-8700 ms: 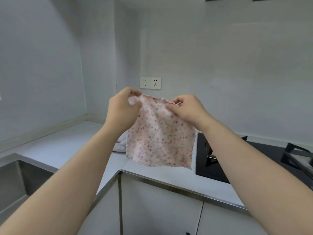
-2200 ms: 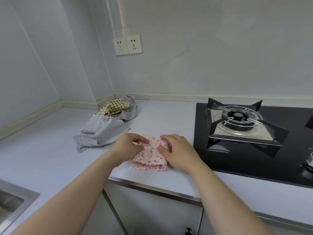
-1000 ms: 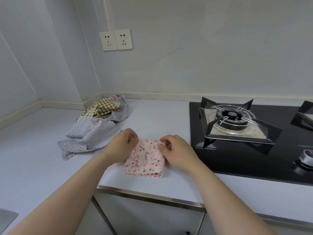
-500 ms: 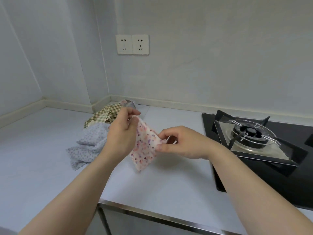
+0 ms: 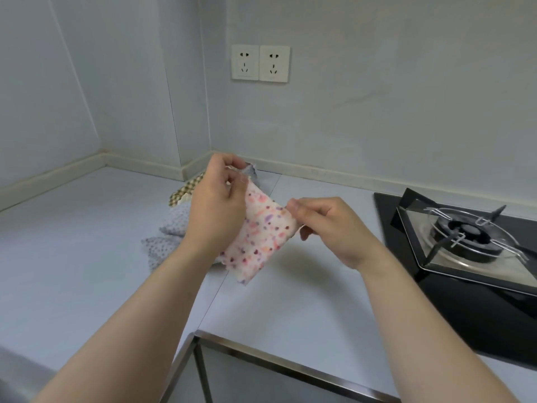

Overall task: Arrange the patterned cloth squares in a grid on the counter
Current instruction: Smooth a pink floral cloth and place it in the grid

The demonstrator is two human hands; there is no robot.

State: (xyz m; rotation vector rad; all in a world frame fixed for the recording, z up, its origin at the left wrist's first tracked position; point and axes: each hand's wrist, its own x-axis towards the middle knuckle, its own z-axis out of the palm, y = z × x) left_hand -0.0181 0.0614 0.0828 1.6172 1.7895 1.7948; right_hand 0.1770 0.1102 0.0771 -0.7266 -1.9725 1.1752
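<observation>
Pale walls (image 5: 406, 97); double socket (image 5: 260, 63); grey counter (image 5: 72, 257); black gas hob (image 5: 453, 301) right; steel-trimmed cabinets (image 5: 261, 382) below.

no readable text, labels or numbers anywhere, wall sockets (image 5: 260, 63) unmarked

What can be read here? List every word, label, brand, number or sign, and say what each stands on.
None: no word, brand, number or sign can be read here.
The double wall socket: only pin slots, no lettering.
The pink dotted cloth, pinched by the left hand and the right hand: coloured spots, no letters.
The gas hob: no marking that can be made out.
</observation>
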